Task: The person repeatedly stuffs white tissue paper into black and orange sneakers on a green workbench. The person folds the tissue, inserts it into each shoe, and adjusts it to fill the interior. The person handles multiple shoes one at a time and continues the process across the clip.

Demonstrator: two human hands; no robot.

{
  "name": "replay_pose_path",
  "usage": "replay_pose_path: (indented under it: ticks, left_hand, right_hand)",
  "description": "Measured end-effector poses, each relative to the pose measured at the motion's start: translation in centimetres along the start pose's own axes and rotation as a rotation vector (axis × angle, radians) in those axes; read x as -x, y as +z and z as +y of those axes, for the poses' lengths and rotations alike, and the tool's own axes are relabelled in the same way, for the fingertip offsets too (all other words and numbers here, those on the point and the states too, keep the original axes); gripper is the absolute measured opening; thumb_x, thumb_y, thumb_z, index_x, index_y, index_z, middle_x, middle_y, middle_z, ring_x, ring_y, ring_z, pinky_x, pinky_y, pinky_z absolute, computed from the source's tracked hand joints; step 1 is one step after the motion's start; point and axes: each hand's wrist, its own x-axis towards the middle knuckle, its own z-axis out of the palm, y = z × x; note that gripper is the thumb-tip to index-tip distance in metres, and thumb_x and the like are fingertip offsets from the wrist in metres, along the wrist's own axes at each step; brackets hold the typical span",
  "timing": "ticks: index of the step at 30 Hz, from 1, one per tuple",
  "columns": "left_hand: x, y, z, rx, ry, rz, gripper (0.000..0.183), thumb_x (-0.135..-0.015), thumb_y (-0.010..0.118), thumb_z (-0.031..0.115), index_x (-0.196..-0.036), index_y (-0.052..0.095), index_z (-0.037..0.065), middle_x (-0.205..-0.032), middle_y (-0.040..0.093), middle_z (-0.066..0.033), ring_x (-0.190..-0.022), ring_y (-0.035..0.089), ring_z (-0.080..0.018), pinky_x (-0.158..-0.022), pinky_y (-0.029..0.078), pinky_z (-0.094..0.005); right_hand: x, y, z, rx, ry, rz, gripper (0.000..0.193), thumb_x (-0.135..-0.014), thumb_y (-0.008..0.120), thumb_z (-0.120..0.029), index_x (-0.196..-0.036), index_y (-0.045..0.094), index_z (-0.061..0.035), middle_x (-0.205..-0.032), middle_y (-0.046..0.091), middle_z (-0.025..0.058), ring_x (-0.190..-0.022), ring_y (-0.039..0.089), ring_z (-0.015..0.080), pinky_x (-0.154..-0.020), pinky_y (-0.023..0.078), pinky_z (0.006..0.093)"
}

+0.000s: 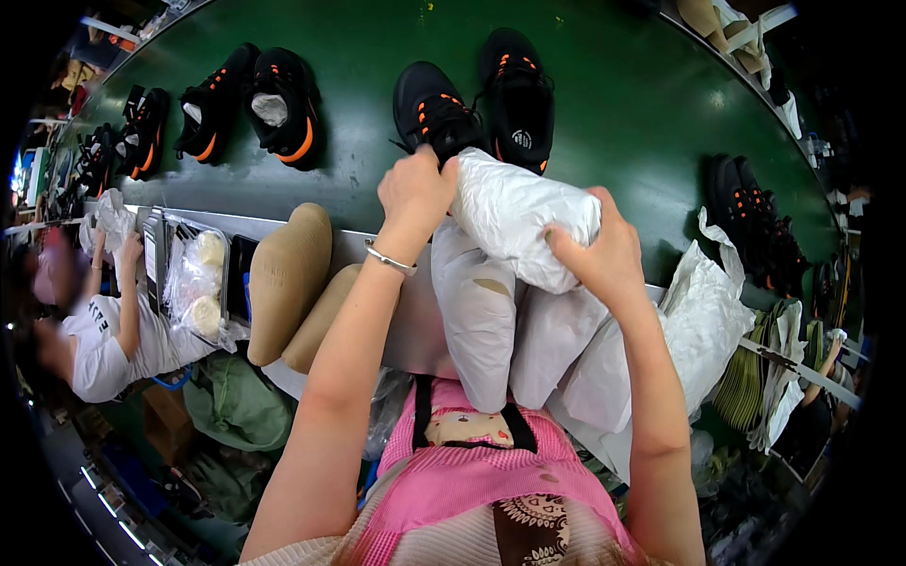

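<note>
Between my hands is a bulky, rounded bundle of crinkled white paper (pixel 524 219); what lies inside it is hidden. My left hand (pixel 415 193) pinches its left end, close to the black shoe (pixel 429 106) with orange lace loops. On the bundle's other end, my right hand (pixel 604 250) grips with the thumb across the paper. Beside that shoe stands its mate (pixel 521 113), its insole showing. Below the bundle, several white-wrapped foot-shaped forms (pixel 477 325) lean at the bench edge. To their left are beige foot-shaped forms (pixel 288 283).
More black-and-orange shoes (pixel 283 108) stand at the left of the green work surface (pixel 363 47), and others (pixel 741 208) at the right. Loose white paper sheets (pixel 708 311) lie at the right. A person in a white shirt (pixel 118 344) works at the left.
</note>
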Motion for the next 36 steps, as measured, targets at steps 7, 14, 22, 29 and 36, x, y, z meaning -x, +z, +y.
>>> replay_pose_path:
  ticks: [7, 14, 22, 29, 36]
  left_hand:
    - [-5.7, 2.0, -2.5, -0.264, 0.485, 0.413, 0.032, -0.082, 0.058, 0.020, -0.110, 0.060, 0.005, -0.065, 0.063, -0.0109, -0.064, 0.066, -0.0298, -0.058, 0.053, -0.0398]
    - [-6.8, 0.5, -2.9, 0.029, 0.451, 0.280, 0.026, -0.082, 0.052, 0.013, -0.101, 0.065, 0.001, -0.073, 0.064, -0.0223, -0.070, 0.064, -0.0376, -0.067, 0.052, -0.0458]
    - [-7.7, 1.0, -2.6, 0.190, 0.322, 0.283, 0.033, -0.083, 0.049, 0.014, -0.104, 0.065, -0.004, -0.081, 0.065, -0.0232, -0.079, 0.064, -0.0383, -0.076, 0.051, -0.0441]
    - [-8.0, -1.0, -2.3, -0.077, 0.356, 0.202, 0.031, -0.084, 0.052, 0.018, -0.111, 0.065, 0.012, -0.079, 0.067, -0.0160, -0.076, 0.065, -0.0325, -0.070, 0.052, -0.0421]
    - [-9.8, -2.0, -3.3, -0.019, 0.550, 0.193, 0.028, -0.083, 0.055, 0.018, -0.107, 0.069, 0.013, -0.070, 0.064, -0.0156, -0.068, 0.063, -0.0319, -0.062, 0.050, -0.0409]
  right_hand:
    - [-1.9, 3.3, -5.1, 0.294, -0.363, 0.321, 0.048, -0.066, 0.074, -0.028, -0.100, 0.053, -0.0026, -0.075, 0.062, 0.0133, -0.075, 0.062, 0.0301, -0.065, 0.050, 0.0403]
    - [-5.8, 5.3, -7.4, 0.284, -0.435, 0.485, 0.034, -0.065, 0.073, -0.021, -0.085, 0.053, -0.0031, -0.073, 0.059, 0.0103, -0.069, 0.058, 0.0274, -0.061, 0.047, 0.0392]
    - [-8.7, 10.8, -6.4, 0.245, -0.441, 0.529, 0.041, -0.065, 0.074, -0.024, -0.093, 0.053, -0.0033, -0.084, 0.054, 0.0106, -0.079, 0.054, 0.0283, -0.065, 0.044, 0.0406]
    - [-9.3, 12.9, -5.4, 0.214, -0.308, 0.315, 0.054, -0.069, 0.075, -0.029, -0.110, 0.050, -0.0027, -0.102, 0.057, 0.0152, -0.094, 0.057, 0.0327, -0.078, 0.047, 0.0426]
    - [-9.8, 12.2, -6.4, 0.285, -0.331, 0.033, 0.059, -0.064, 0.081, -0.033, -0.095, 0.047, 0.0037, -0.079, 0.065, 0.0192, -0.074, 0.065, 0.0336, -0.062, 0.052, 0.0397]
